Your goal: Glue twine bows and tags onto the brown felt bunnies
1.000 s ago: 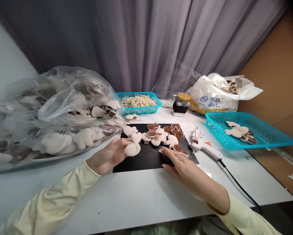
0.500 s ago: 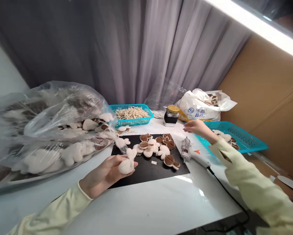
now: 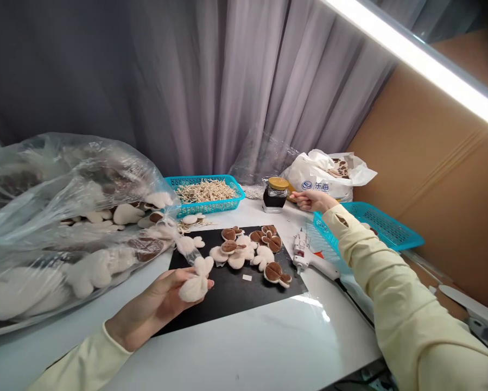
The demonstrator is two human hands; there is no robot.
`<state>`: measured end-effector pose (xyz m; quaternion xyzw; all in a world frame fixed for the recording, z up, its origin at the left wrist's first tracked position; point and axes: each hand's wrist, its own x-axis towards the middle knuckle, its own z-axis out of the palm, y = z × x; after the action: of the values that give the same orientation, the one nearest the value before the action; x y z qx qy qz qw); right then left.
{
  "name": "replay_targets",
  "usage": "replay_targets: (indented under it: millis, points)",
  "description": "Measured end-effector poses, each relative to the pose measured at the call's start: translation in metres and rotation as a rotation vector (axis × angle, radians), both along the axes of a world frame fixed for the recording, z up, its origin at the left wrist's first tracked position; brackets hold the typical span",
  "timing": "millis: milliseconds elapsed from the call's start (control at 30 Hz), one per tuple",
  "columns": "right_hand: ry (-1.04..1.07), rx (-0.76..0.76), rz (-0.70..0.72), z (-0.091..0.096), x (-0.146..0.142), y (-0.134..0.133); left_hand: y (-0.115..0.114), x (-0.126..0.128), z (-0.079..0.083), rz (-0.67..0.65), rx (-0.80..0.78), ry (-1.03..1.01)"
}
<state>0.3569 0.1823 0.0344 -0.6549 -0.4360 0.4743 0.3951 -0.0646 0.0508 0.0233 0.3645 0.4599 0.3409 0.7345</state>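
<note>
My left hand (image 3: 162, 301) rests at the near left corner of a black mat (image 3: 244, 293) and is closed around a cream plush rabbit-shaped piece (image 3: 195, 282). My right hand (image 3: 311, 200) reaches to the back of the table, beside a small dark jar with a yellow lid (image 3: 274, 194) and in front of a white plastic bag (image 3: 325, 176). Its fingers are curled; whether anything is in them is hidden. Several cream and brown plush pieces (image 3: 249, 250) lie across the far half of the mat.
A large clear bag of plush pieces (image 3: 60, 217) fills the left. A teal basket of pale sticks (image 3: 205, 193) stands at the back. A white glue gun (image 3: 311, 258) with a black cord lies right of the mat, next to a second teal basket (image 3: 384, 228).
My right hand left the mat and moved back and right, to the jar and the white bag. My left hand kept hold of the plush piece. The camera swung up and rightward.
</note>
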Motion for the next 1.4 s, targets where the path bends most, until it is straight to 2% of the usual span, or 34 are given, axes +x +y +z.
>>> replay_targets:
  millis: [133, 300, 400, 467, 567, 733, 800, 900, 1000, 1133, 1200, 1233, 1300, 1400]
  points:
    - [0.103, 0.136, -0.037, 0.025, 0.000, 0.020, 0.005, -0.002, -0.005, 0.049, -0.062, 0.018]
    - [0.225, 0.297, 0.016, 0.060, -0.027, 0.049, 0.008, -0.004, -0.009, 0.060, -0.132, 0.004]
    - [0.290, 0.353, 0.119, 0.077, -0.051, 0.044, 0.004, -0.003, -0.006, 0.024, -0.116, 0.002]
    - [0.324, 0.359, 0.211, 0.079, -0.069, 0.025, 0.000, -0.002, -0.004, 0.004, -0.097, 0.005]
    - [0.355, 0.317, 0.360, 0.062, -0.095, -0.025, -0.004, 0.000, 0.000, -0.031, -0.078, 0.011]
    - [0.298, 0.128, 0.593, 0.013, -0.121, -0.123, -0.006, 0.001, 0.000, -0.077, -0.083, 0.048]
    - [0.248, 0.094, 0.661, 0.000, -0.122, -0.152, -0.006, 0.003, -0.001, -0.077, -0.081, 0.042]
    - [0.137, 0.110, 0.699, -0.010, -0.121, -0.183, -0.007, 0.006, -0.001, -0.119, -0.101, 0.028]
    - [-0.016, 0.228, 0.569, -0.014, -0.120, -0.202, -0.009, 0.012, 0.003, -0.157, -0.077, 0.027]
    - [-0.613, 0.653, 0.140, -0.018, -0.113, -0.214, -0.009, 0.027, 0.015, -0.254, 0.020, 0.049]
    - [-0.793, 0.820, 0.110, -0.018, -0.107, -0.217, -0.006, 0.041, 0.023, -0.361, 0.120, 0.096]
    - [-0.754, 0.861, 0.178, -0.018, -0.105, -0.218, -0.005, 0.051, 0.027, -0.421, 0.202, 0.136]
    - [-0.504, 0.890, 0.341, -0.019, -0.103, -0.220, 0.000, 0.073, 0.034, -0.497, 0.417, 0.241]
    - [-0.155, 0.887, 0.467, -0.024, -0.109, -0.223, 0.005, 0.111, 0.039, -0.460, 0.795, 0.385]
